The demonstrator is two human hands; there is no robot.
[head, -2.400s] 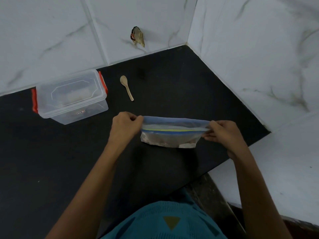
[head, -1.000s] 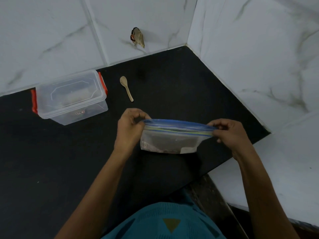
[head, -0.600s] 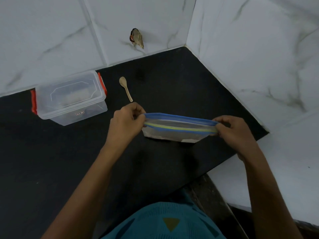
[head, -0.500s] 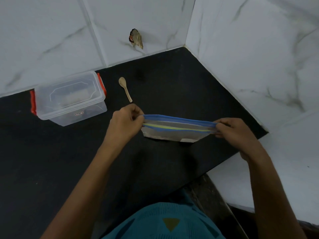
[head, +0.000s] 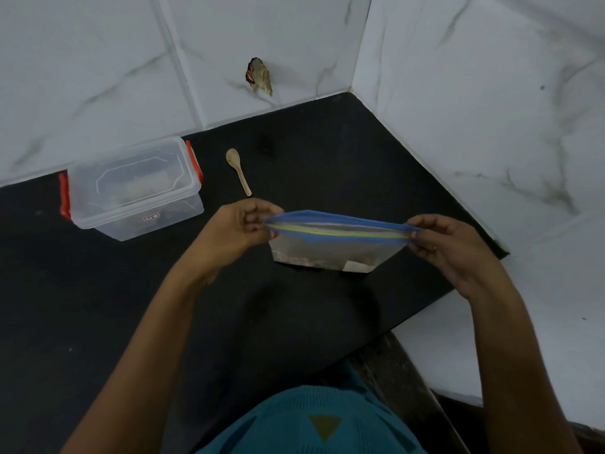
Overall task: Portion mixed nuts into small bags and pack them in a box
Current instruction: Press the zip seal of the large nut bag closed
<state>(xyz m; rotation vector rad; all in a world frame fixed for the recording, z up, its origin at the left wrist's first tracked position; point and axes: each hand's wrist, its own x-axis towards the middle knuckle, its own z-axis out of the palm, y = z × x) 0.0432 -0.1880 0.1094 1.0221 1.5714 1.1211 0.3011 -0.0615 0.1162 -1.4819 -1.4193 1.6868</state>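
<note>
In the head view we see the zip bag (head: 337, 253) over the bench (head: 98, 306), right of the box (head: 131, 188), left hand (head: 235, 231) and right hand (head: 448, 247) each pinching one end of its seal (head: 340, 234); we judge it light, limp, slick, best held by that stiffer strip

Box (head: 132, 188) left of spoon (head: 238, 170); bag (head: 334, 244) in front.
</note>
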